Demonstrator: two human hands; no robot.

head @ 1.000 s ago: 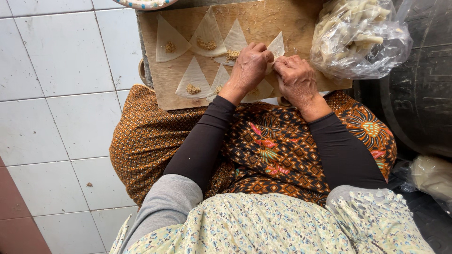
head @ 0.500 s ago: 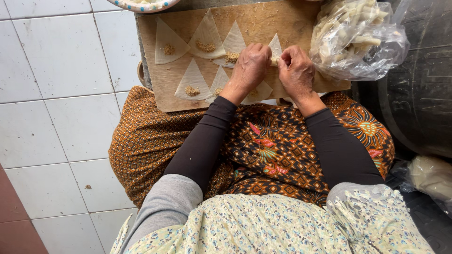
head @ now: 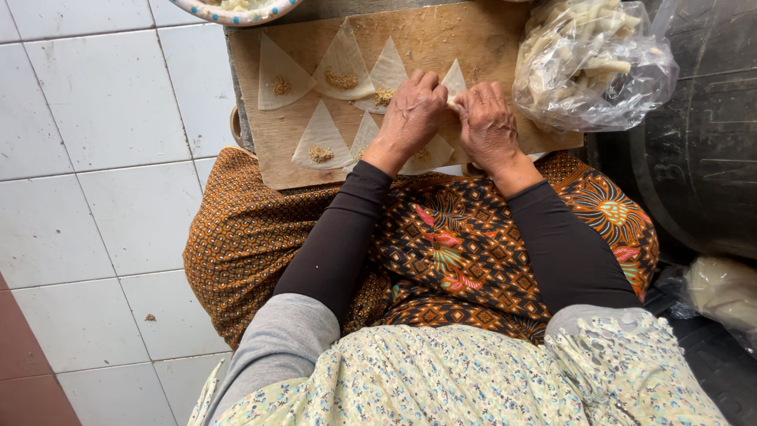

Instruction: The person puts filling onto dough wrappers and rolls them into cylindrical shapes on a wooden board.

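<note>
A wooden board (head: 292, 158) rests on my lap, carrying several thin triangular pastry wrappers (head: 321, 134), each with a small heap of brown filling. My left hand (head: 412, 112) and my right hand (head: 487, 120) meet over one wrapper (head: 454, 80) near the board's right half. Both hands' fingers are curled and pinch that wrapper between them; most of it is hidden under the knuckles. Other filled wrappers (head: 278, 79) lie untouched to the left.
A clear plastic bag (head: 587, 63) full of pale rolled pastries sits at the board's right end. A patterned bowl rim (head: 236, 9) shows at the top. A large dark pot (head: 694, 150) stands to the right, white tiled floor (head: 95, 158) to the left.
My hands have drawn closer together over the same wrapper, folding it in. The view has shifted slightly.
</note>
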